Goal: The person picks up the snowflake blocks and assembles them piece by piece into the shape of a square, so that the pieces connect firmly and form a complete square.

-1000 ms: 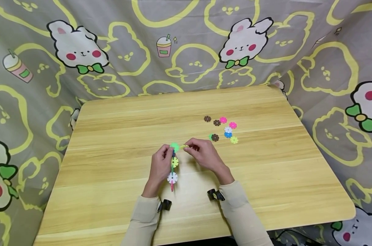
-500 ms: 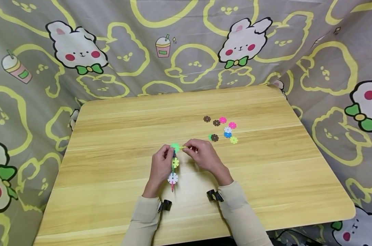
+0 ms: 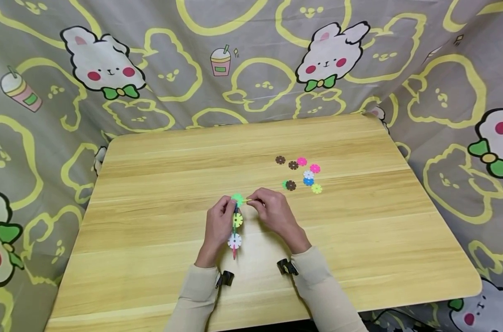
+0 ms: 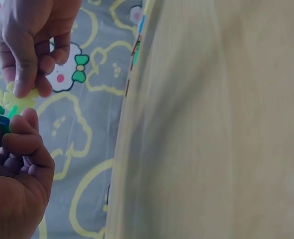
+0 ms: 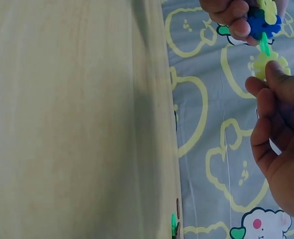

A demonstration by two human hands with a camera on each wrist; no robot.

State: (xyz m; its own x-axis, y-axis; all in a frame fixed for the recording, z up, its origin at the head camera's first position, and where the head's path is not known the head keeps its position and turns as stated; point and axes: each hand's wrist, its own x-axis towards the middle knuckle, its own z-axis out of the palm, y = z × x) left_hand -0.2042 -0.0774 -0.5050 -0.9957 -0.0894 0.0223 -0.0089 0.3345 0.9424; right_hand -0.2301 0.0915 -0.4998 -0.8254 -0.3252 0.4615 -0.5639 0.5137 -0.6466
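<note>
My left hand (image 3: pixel 219 223) pinches a chain of notched plastic discs near its top, at a green snowflake disc (image 3: pixel 236 199). Below it hang a blue disc (image 5: pixel 262 24), a yellow disc (image 3: pixel 237 220), a green one edge-on, a white disc (image 3: pixel 234 240) and a pink one (image 3: pixel 234 252) edge-on at the bottom. With thumb and forefinger, my right hand (image 3: pixel 276 214) pinches another yellow disc (image 5: pixel 261 64), held edge-on to the head camera. Its inner edge meets the green disc's right side in the head and right wrist views.
Several loose discs lie beyond my right hand: brown discs (image 3: pixel 280 160), pink discs (image 3: pixel 315 168), a white disc (image 3: pixel 308 174), a blue disc (image 3: pixel 308 182), a yellow disc (image 3: pixel 316 188) and a green disc (image 3: pixel 284 185) partly under a brown one. A patterned curtain (image 3: pixel 172 69) surrounds the wooden table (image 3: pixel 152 184).
Both hands keep their grips and stay nearly in place. My right wrist and forearm have shifted slightly left. The loose discs lie as before.
</note>
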